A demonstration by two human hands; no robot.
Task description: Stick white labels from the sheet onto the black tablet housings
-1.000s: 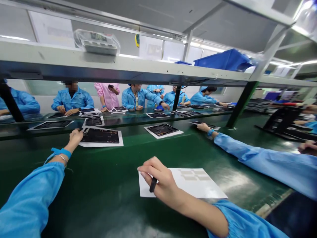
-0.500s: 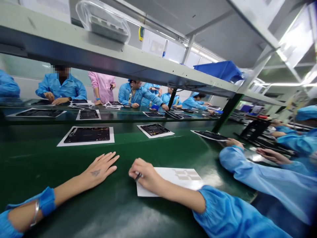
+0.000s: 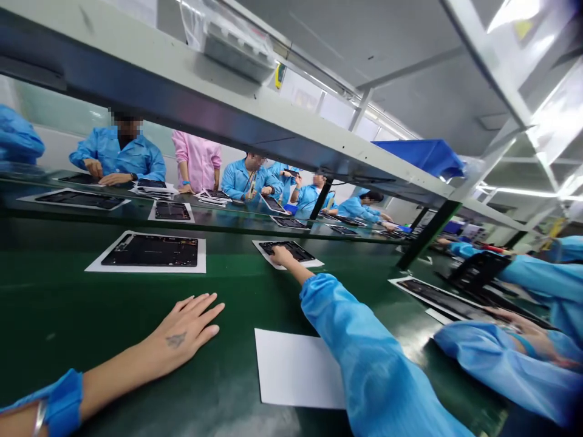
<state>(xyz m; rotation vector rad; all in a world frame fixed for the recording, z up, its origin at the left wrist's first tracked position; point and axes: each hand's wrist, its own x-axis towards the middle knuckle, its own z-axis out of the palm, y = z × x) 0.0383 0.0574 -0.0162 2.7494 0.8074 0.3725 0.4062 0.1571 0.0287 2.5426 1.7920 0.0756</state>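
Note:
My left hand lies flat on the green work surface, its fingers spread and nothing in them. Stretched forward, my right hand is over the left part of a black tablet-like housing that lies on white paper. Its fingers look closed; what they hold, if anything, is hidden. A blank-looking white sheet lies partly under my right forearm. Beyond my left hand, another black tablet-like housing with visible inner parts rests on a white sheet.
A co-worker's sleeve and hand are close on my right, beside a dark housing on paper. A shelf crosses above the bench, with a green post below it. Several people work across the bench.
My right hand has left the near white sheet and reached forward to the far housing. My left hand stays flat. The co-worker on the right has drawn a housing nearer.

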